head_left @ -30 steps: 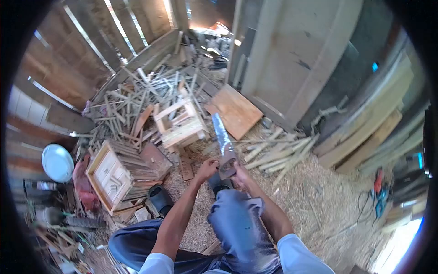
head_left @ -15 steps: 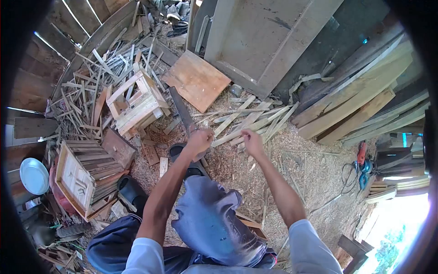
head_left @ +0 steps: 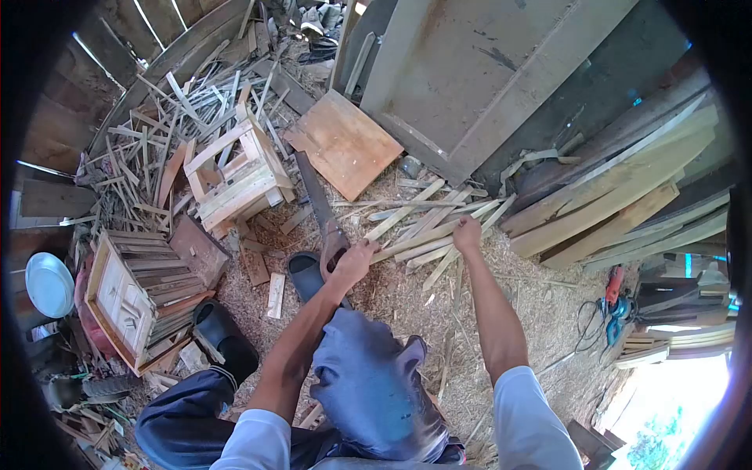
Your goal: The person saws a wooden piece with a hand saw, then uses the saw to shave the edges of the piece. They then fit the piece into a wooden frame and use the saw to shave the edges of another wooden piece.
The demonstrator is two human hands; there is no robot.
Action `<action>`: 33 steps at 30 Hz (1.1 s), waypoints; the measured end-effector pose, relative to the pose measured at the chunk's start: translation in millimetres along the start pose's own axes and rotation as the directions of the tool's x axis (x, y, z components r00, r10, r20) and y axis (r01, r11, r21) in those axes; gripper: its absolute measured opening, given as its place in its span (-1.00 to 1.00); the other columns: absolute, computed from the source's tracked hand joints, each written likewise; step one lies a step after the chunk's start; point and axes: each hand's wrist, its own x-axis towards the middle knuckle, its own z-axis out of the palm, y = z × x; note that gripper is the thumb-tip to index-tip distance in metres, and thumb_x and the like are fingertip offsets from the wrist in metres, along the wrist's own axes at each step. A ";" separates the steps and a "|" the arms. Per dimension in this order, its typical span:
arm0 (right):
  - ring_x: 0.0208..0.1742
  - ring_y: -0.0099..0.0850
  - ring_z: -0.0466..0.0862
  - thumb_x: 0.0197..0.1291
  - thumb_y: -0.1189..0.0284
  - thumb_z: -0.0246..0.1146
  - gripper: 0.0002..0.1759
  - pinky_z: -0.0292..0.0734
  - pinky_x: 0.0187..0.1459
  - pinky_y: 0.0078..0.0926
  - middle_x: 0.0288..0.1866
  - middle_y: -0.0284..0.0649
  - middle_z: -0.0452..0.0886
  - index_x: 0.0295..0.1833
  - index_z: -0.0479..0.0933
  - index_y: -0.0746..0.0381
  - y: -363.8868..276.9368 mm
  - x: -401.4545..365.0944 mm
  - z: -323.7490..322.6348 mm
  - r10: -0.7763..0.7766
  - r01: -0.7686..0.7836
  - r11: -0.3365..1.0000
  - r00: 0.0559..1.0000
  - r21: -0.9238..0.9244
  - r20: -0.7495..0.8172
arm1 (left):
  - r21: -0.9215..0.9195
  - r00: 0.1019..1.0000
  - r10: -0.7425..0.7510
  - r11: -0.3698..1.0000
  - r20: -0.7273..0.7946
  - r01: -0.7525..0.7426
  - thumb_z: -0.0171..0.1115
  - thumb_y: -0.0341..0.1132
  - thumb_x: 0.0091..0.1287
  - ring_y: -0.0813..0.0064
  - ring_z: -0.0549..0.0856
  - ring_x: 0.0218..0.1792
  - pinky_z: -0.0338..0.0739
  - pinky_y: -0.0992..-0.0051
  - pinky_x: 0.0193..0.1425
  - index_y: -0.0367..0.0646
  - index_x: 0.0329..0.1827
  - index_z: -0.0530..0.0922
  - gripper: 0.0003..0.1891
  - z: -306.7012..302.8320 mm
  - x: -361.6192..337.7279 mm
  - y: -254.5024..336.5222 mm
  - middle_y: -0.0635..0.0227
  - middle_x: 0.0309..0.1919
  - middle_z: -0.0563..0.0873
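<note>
My left hand (head_left: pixel 356 264) is closed around the near end of a thin wooden strip (head_left: pixel 415 240). At the strip's other end, my right hand (head_left: pixel 468 236) has its fingers closed on it, just over a loose pile of similar strips (head_left: pixel 440 276). Beside my left hand lies a handsaw (head_left: pixel 316 190), its blade pointing away from me and its brown handle close to my wrist. My fingertips partly hide both ends of the strip.
A wooden frame (head_left: pixel 243 176) and a slatted piece (head_left: pixel 117 305) stand at the left, by heaped offcuts (head_left: pixel 149 157). A square board (head_left: pixel 345 145) lies ahead. Long planks (head_left: pixel 619 188) lean at right, near a red-and-blue power tool (head_left: pixel 616 301). Sawdust covers the floor.
My right hand has moved right and slightly up, and my left hand a little right and down. They are farther apart, with a strip spanning between them. The view has shifted slightly.
</note>
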 end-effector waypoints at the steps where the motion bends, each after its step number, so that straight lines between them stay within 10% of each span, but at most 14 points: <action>1: -0.13 -0.03 0.63 0.01 0.48 0.32 -0.69 0.54 -0.01 -0.26 -0.18 -0.02 0.63 -0.06 0.58 0.27 6.5 1.3 -1.4 0.028 -0.032 0.997 0.998 0.072 0.052 | -0.053 1.000 -0.031 0.998 -0.005 0.031 0.16 -0.52 0.21 -0.05 0.69 -0.11 0.60 0.14 -0.01 -0.14 0.06 0.54 -0.67 -4.7 -1.5 5.2 -0.01 -0.10 0.61; 5: -0.20 -0.46 0.63 0.12 0.38 0.44 -0.66 0.61 -0.21 -0.50 -0.17 -0.28 0.62 -0.03 0.55 0.22 -9.6 -4.6 -39.5 0.087 -0.191 0.859 0.969 0.475 0.232 | -0.291 0.985 -0.084 0.956 -0.153 0.037 0.16 -0.48 0.13 0.02 0.71 -0.16 0.59 0.16 -0.02 -0.11 -0.08 0.68 -0.71 -20.9 -10.9 14.2 -0.03 -0.17 0.71; 10: -0.26 -0.53 0.62 0.20 0.45 0.39 -0.70 0.60 -0.27 -0.60 -0.21 -0.34 0.64 0.03 0.56 0.25 -59.7 -11.1 -80.1 -0.076 -0.253 0.639 0.919 0.726 0.388 | -0.206 0.969 -0.135 0.974 -0.205 0.092 0.25 -0.33 0.13 0.11 0.72 -0.20 0.55 0.17 -0.07 -0.08 -0.16 0.71 -0.77 -89.3 -27.6 18.2 0.11 -0.23 0.76; 14: -0.26 -0.52 0.68 0.27 0.46 0.33 -0.69 0.67 -0.16 -0.58 -0.20 -0.25 0.68 0.08 0.56 0.37 -124.6 -18.6 -89.0 -0.224 -0.322 0.553 0.831 0.769 0.509 | 0.149 0.925 -0.001 0.987 -0.381 0.063 0.30 -0.18 0.16 0.23 0.64 -0.10 0.40 0.24 -0.04 -0.08 -0.19 0.70 -0.76 -154.7 -51.5 33.0 0.24 -0.23 0.76; 19: -0.23 -0.47 0.70 0.26 0.44 0.33 -0.67 0.71 -0.11 -0.56 -0.18 -0.20 0.68 0.06 0.58 0.41 -222.5 -54.4 -65.7 -0.391 -0.329 0.469 0.755 0.820 0.526 | 0.151 0.892 0.018 0.987 -0.452 0.057 0.27 -0.17 0.22 0.17 0.66 -0.10 0.46 0.20 -0.03 -0.14 -0.20 0.67 -0.76 -196.6 -78.0 50.5 0.20 -0.28 0.72; 21: -0.15 -0.41 0.71 0.29 0.44 0.31 -0.71 0.72 -0.07 -0.51 -0.10 -0.18 0.67 0.03 0.60 0.40 -255.9 -70.0 -57.8 -0.454 -0.343 0.517 0.667 0.784 0.591 | -0.225 0.903 -0.163 0.971 -0.397 0.076 0.26 -0.22 0.25 0.07 0.68 -0.16 0.52 0.17 -0.07 -0.23 -0.20 0.64 -0.76 -204.9 -86.1 52.4 0.14 -0.26 0.71; 33: -0.23 -0.49 0.69 0.29 0.37 0.32 -0.68 0.67 -0.18 -0.58 -0.21 -0.21 0.68 0.00 0.60 0.41 -321.0 -125.3 8.4 -0.542 -0.297 0.653 0.460 0.697 0.703 | -0.433 0.831 -0.443 0.857 -0.336 0.281 0.28 -0.19 0.35 0.46 0.63 -0.40 0.52 0.42 -0.28 -0.28 -0.12 0.64 -0.71 -203.8 -175.3 -22.5 0.28 -0.40 0.69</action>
